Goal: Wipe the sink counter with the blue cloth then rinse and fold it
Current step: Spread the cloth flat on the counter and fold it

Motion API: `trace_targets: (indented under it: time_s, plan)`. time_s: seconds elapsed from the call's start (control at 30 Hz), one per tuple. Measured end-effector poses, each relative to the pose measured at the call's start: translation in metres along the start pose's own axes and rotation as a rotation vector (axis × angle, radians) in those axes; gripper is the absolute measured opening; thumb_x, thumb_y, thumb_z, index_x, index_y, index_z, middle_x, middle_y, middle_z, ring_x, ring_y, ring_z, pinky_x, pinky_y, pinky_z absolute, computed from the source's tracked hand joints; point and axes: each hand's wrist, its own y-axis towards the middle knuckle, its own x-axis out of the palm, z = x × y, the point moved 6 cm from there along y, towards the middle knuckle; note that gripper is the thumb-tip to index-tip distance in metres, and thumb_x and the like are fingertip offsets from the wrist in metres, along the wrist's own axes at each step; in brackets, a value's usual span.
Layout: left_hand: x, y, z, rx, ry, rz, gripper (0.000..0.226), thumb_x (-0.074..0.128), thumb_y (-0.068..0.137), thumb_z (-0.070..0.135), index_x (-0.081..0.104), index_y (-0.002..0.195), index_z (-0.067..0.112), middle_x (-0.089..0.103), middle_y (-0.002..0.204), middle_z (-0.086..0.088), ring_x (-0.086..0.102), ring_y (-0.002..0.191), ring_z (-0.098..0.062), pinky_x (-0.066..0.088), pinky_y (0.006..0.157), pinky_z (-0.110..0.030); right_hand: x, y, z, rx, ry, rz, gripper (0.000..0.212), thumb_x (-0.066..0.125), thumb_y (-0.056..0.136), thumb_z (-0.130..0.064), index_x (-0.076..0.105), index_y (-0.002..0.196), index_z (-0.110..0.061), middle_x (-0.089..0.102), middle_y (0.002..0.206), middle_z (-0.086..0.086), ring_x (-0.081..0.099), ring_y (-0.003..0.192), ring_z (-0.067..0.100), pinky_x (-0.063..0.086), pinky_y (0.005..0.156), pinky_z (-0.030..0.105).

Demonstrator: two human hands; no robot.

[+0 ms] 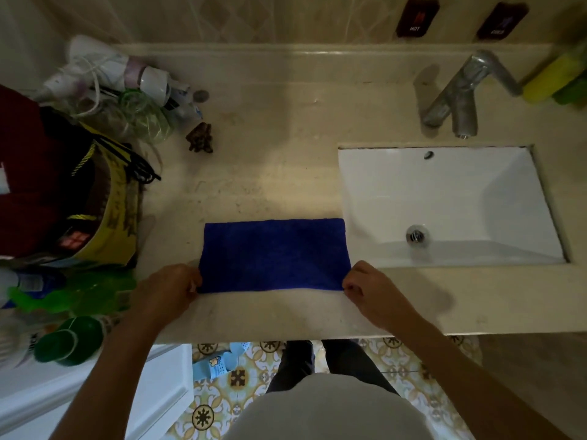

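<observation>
The blue cloth [274, 255] lies flat as a neat rectangle on the beige counter [279, 173], just left of the white sink [397, 192]. My left hand [171, 289] pinches the cloth's near left corner. My right hand [370, 289] pinches its near right corner. Both hands rest on the counter near its front edge. The cloth's far edge lies straight, level with the middle of the sink.
A metal tap [460, 96] stands behind the sink, with yellow and green bottles [559, 81] at the far right. The counter's left side is crowded with bags [104, 198], bottles [63, 293], a green cup [68, 341] and a small brown figurine [199, 138].
</observation>
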Motion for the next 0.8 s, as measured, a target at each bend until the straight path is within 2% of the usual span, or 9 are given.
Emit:
trace_targets:
  time_s: [0.1, 0.17, 0.23, 0.3, 0.37, 0.47, 0.57, 0.7, 0.8]
  plan:
    - [-0.019, 0.002, 0.016, 0.003, -0.028, 0.033, 0.014, 0.063, 0.091, 0.023, 0.067, 0.105, 0.024, 0.067, 0.102, -0.004, 0.058, 0.082, -0.016, 0.048, 0.072, -0.031, -0.007, -0.008, 0.008, 0.236, 0.215, 0.132, 0.011, 0.058, 0.098, -0.014, 0.067, 0.091, -0.013, 0.062, 0.09, -0.002, 0.06, 0.076, 0.014, 0.045, 0.067, 0.017]
    - [-0.04, 0.006, 0.052, 0.072, -0.089, 0.134, 0.011, 0.058, 0.094, 0.023, 0.067, 0.101, 0.021, 0.065, 0.092, -0.001, 0.058, 0.077, -0.016, 0.047, 0.068, -0.032, -0.006, -0.016, 0.019, 0.453, 0.321, 0.204, 0.013, 0.056, 0.1, -0.019, 0.058, 0.087, -0.017, 0.062, 0.078, -0.002, 0.058, 0.068, 0.013, 0.048, 0.062, 0.023]
    - [-0.058, 0.014, 0.104, 0.2, -0.141, 0.208, 0.014, 0.052, 0.097, 0.024, 0.066, 0.094, 0.021, 0.062, 0.086, 0.003, 0.058, 0.075, -0.015, 0.048, 0.068, -0.032, 0.002, -0.019, 0.023, 0.574, 0.309, 0.177, 0.02, 0.056, 0.1, -0.03, 0.055, 0.084, -0.017, 0.062, 0.074, 0.0, 0.059, 0.066, 0.016, 0.05, 0.062, 0.03]
    - [-0.066, 0.03, 0.16, 0.347, -0.209, 0.231, 0.016, 0.05, 0.098, 0.023, 0.064, 0.09, 0.02, 0.06, 0.087, 0.004, 0.057, 0.078, -0.016, 0.05, 0.07, -0.035, 0.011, -0.018, 0.022, 0.623, 0.297, 0.141, 0.029, 0.057, 0.098, -0.04, 0.056, 0.087, -0.013, 0.062, 0.077, 0.001, 0.06, 0.071, 0.021, 0.049, 0.065, 0.035]
    - [-0.067, 0.052, 0.209, 0.465, -0.225, 0.244, 0.016, 0.052, 0.096, 0.018, 0.064, 0.086, 0.019, 0.058, 0.088, 0.002, 0.057, 0.079, -0.018, 0.051, 0.07, -0.037, 0.016, -0.016, 0.02, 0.666, 0.313, 0.157, 0.033, 0.059, 0.096, -0.043, 0.057, 0.094, -0.009, 0.061, 0.084, 0.004, 0.058, 0.076, 0.023, 0.043, 0.067, 0.034]
    - [-0.059, 0.084, 0.261, 0.55, -0.26, 0.154, 0.011, 0.058, 0.093, 0.014, 0.068, 0.095, 0.016, 0.062, 0.098, 0.0, 0.061, 0.086, -0.016, 0.054, 0.08, -0.034, 0.018, -0.013, 0.017, 0.693, 0.32, 0.179, 0.031, 0.06, 0.096, -0.039, 0.057, 0.098, -0.008, 0.06, 0.091, 0.005, 0.054, 0.079, 0.023, 0.04, 0.068, 0.032]
    - [-0.051, 0.107, 0.283, 0.578, -0.159, 0.038, 0.015, 0.064, 0.09, 0.013, 0.069, 0.103, 0.014, 0.066, 0.105, -0.002, 0.063, 0.091, -0.016, 0.054, 0.086, -0.032, 0.019, -0.013, 0.016, 0.696, 0.35, 0.157, 0.027, 0.06, 0.097, -0.035, 0.057, 0.1, -0.008, 0.06, 0.093, 0.005, 0.055, 0.081, 0.022, 0.04, 0.067, 0.032]
    - [-0.05, 0.115, 0.291, 0.621, -0.064, -0.044, 0.012, 0.068, 0.086, 0.007, 0.067, 0.09, 0.019, 0.065, 0.093, 0.002, 0.064, 0.085, -0.014, 0.056, 0.084, -0.034, 0.021, -0.015, 0.012, 0.669, 0.409, 0.17, 0.017, 0.057, 0.098, -0.027, 0.057, 0.097, -0.01, 0.064, 0.096, 0.008, 0.059, 0.08, 0.021, 0.044, 0.063, 0.03]
    - [-0.05, 0.115, 0.296, 0.651, -0.009, -0.002, 0.02, 0.068, 0.082, 0.002, 0.064, 0.079, 0.021, 0.058, 0.085, 0.003, 0.061, 0.077, -0.014, 0.057, 0.078, -0.036, 0.023, -0.014, 0.012, 0.69, 0.44, 0.173, 0.012, 0.056, 0.097, -0.024, 0.056, 0.094, -0.012, 0.063, 0.095, 0.007, 0.059, 0.08, 0.021, 0.042, 0.061, 0.029]
